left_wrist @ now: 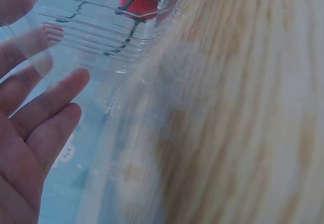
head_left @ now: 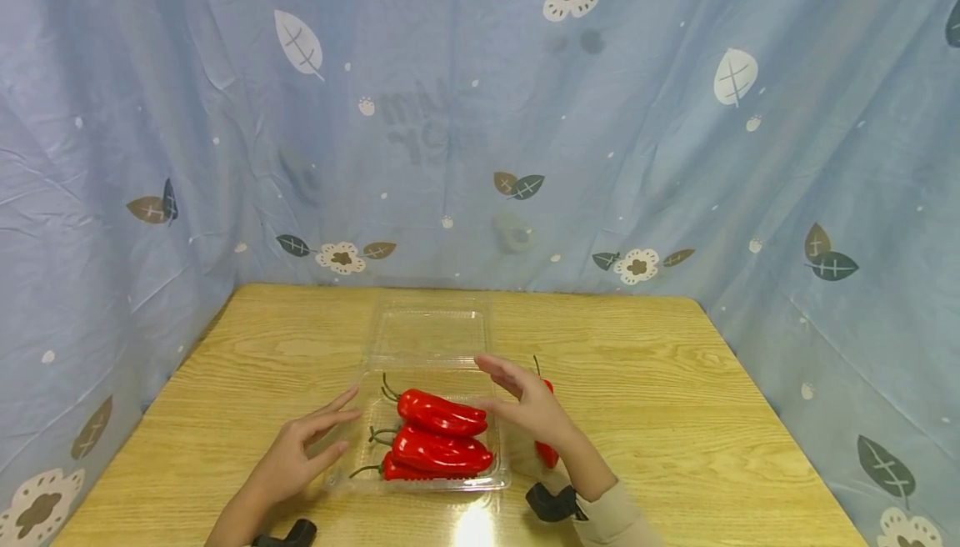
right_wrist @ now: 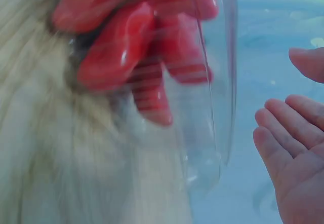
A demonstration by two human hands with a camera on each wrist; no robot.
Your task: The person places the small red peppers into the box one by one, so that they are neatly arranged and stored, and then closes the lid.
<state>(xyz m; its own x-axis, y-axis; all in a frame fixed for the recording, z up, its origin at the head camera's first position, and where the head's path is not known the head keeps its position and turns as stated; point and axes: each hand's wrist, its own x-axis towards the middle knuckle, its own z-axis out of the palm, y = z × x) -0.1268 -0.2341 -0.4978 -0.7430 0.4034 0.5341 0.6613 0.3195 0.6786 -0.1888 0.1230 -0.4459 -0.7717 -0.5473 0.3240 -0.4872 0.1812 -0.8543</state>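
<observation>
A clear plastic clamshell box (head_left: 491, 480) lies on the table with its lid (head_left: 431, 334) folded back, away from me. Inside are several long red peppers (head_left: 442, 451), their green stems pointing left. My left hand (head_left: 296, 455) is by the box's left end, fingers extended and holding nothing; whether the fingertips touch the plastic I cannot tell. Over the box's right side hovers my right hand (head_left: 532, 409), fingers spread loosely, with nothing in it. In the right wrist view, that hand (right_wrist: 298, 148) is apart from the box wall (right_wrist: 207, 82).
One more red pepper (head_left: 547, 454) lies on the wooden table (head_left: 675, 414) right of the box, partly hidden by my right hand and forearm. A blue curtain (head_left: 450, 155) with leaf and flower prints surrounds the table's back and sides. Each wrist wears a black strap-like device (head_left: 551, 503).
</observation>
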